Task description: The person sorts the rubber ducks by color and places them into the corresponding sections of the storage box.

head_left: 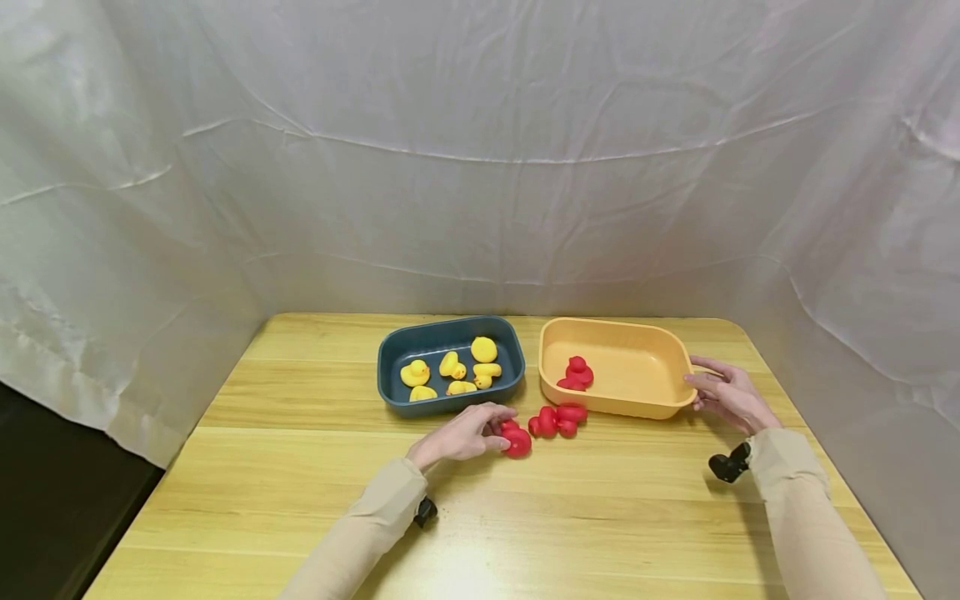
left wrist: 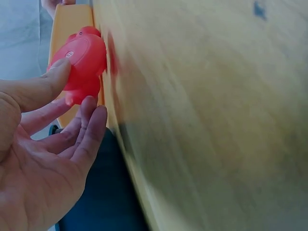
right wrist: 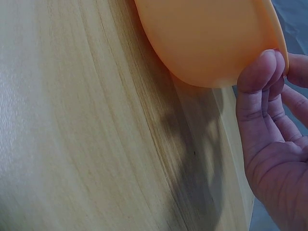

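My left hand (head_left: pixel 467 433) pinches a red rubber duck (head_left: pixel 517 442) low over the table, in front of the blue tray. In the left wrist view the thumb presses the flat underside of this duck (left wrist: pixel 86 57), with the fingers on its other side. At the far right, my right hand (head_left: pixel 731 392) grips the end rim of the orange tray (head_left: pixel 637 407). Up close in the right wrist view, the thumb lies on the inside of the orange tray's wall (right wrist: pixel 207 43) and the fingers are outside. Red ducks (head_left: pixel 547 421) lie on the table, just right of the left hand.
Several yellow ducks (head_left: pixel 415 373) lie in the dark blue tray (head_left: pixel 384 375) at the left. More red ducks (head_left: pixel 579 371) sit in the left part of the orange tray. Behind the wooden table (head_left: pixel 300 433) hangs a pale curtain (head_left: pixel 480 208).
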Available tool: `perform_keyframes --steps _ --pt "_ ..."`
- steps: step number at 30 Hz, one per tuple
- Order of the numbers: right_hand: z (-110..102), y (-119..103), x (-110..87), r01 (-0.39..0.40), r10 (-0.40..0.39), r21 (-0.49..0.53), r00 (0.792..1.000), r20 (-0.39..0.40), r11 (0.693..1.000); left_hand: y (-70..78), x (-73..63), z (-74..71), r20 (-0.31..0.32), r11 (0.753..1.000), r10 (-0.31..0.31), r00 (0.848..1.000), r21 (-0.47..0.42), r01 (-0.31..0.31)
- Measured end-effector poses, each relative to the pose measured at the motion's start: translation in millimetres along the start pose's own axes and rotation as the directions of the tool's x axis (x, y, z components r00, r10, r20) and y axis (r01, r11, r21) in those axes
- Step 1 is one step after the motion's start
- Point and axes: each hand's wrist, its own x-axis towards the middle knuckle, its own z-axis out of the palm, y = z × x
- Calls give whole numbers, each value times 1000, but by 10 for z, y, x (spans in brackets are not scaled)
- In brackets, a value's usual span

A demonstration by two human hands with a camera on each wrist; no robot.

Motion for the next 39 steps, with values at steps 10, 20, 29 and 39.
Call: perform_keyframes --steps 10,20,29,39 --pt "3 -6 -11 -5 5 10 1000 1 1000 98 -60 -27 -41 998 -57 998 20 58" --pt "-8 -10 -4 -6 5 11 1000 3 1000 192 -111 -43 -123 997 -32 992 63 40" --pt "-11 -14 -6 -10 10 -2 1000 4 1000 270 -120 -85 -196 997 -5 981 69 19" --pt "7 -20 -6 -19 19 -13 1000 -7 1000 276 -83 -158 -250 999 7 968 51 6"
